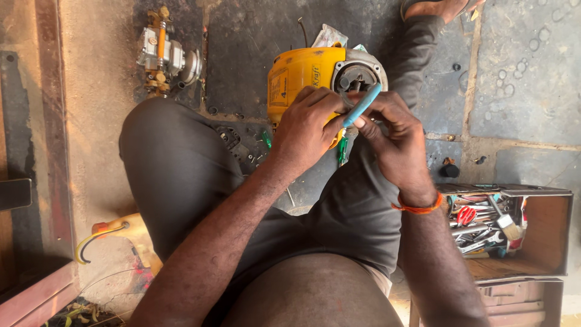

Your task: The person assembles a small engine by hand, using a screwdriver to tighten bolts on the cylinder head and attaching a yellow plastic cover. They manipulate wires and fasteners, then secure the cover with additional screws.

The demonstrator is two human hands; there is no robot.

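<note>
The right hand [393,130] was closed around a light blue tool handle [363,104], fingers pinched on its lower end, the handle slanting up toward the open round end of a yellow engine housing [302,75]. The left hand [305,124] was curled over the housing's near edge, gripping it just beside the tool; what the tool tip met was hidden behind the fingers. The housing sat on the stone floor between the person's knees, partly screened by both hands. A small green part [342,150] showed just below the hands. A metal carburettor assembly [162,54] lay well apart to the left. An open toolbox [548,242] holding pliers and spanners stood near the right forearm. A yellow container [130,233] lay by the left thigh.
</note>
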